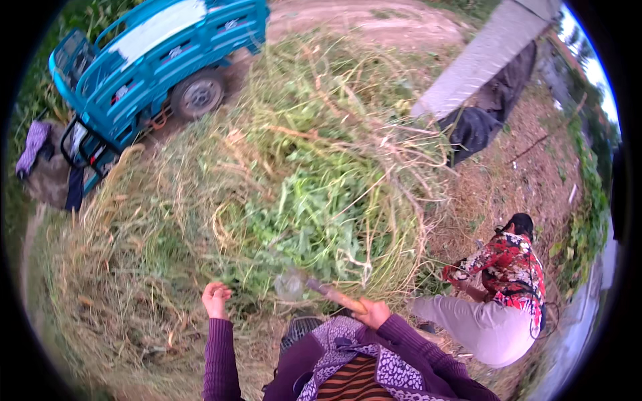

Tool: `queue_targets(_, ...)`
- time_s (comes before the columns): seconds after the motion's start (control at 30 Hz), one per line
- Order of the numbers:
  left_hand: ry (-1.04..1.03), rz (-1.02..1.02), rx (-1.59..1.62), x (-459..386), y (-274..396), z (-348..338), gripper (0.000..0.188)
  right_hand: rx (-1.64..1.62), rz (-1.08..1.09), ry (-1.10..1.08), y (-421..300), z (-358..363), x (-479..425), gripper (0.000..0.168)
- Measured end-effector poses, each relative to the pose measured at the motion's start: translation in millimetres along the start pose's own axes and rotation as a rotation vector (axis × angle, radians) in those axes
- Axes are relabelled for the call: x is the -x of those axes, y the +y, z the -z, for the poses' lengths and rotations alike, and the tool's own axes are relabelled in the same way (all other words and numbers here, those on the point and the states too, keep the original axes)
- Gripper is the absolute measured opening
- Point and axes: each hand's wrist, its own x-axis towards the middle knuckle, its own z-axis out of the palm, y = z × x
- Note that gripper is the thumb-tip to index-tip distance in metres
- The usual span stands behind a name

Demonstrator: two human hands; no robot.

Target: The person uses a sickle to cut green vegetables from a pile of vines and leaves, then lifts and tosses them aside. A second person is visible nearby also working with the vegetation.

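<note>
My right hand [372,313] is closed on the wooden handle [342,296] of a tool, whose dark metal socket points up and left. The far end of this tool is blurred over the plants, so its kind is unclear. My left hand [216,299] is raised at the near edge of the heap, its fingers curled and partly spread, with nothing visible in it. In front of me lies a large heap of cut vines and dry stalks [165,200], with fresh green leafy stems [321,215] at its middle.
A blue cargo tricycle [165,60] stands at the upper left, with clothing [34,145] at its front. A concrete pole [476,60] rises at the upper right beside dark sheeting [474,130]. To my right, a person [501,280] in a floral top bends towards the heap.
</note>
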Motion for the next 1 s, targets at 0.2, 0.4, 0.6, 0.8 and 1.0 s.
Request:
queue_targets(0.2,0.023,0.174,0.013,26,-72,45,0.016,0.070,0.091,0.042,-46,18,-44,0.023)
queue_targets(0.4,-0.138,0.214,0.036,30,-102,35,0.020,0.289,-0.006,0.332,-13,65,-83,0.029)
queue_targets(0.6,-0.160,0.278,0.114,38,-135,47,0.018,-0.151,-0.184,0.543,84,113,-96,0.018)
queue_targets(0.8,-0.105,0.358,0.054,49,-141,66,0.018,-0.235,-0.350,0.481,67,115,-113,0.020)
queue_targets(1.0,-0.230,0.322,-0.028,44,-123,30,0.018,-0.363,-0.350,0.452,57,112,-110,0.023)
